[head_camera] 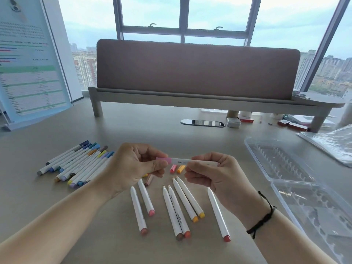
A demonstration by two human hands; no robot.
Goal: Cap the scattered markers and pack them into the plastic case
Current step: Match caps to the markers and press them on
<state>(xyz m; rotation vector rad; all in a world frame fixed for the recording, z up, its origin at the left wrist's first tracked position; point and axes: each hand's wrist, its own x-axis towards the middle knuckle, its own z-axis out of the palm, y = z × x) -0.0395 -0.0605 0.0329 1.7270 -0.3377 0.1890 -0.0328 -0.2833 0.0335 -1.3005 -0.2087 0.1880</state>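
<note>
On a beige desk (133, 126) by a high window, the left hand (131, 164) pinches a pink cap (163, 160) against a white marker (198, 162) gripped by the right hand (211, 178). Capped markers (80, 162) lie grouped left; seven uncapped ones (179, 204) and loose caps (176, 168) wait below. The open plastic case (282, 164) looks empty, its path clear.

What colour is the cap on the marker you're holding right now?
Pink. The cap sits at the left hand's fingertips, clearest in the head view.

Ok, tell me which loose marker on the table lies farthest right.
The red-ended marker, alone below the right hand; the orange-ended pair lies left of it.
</note>
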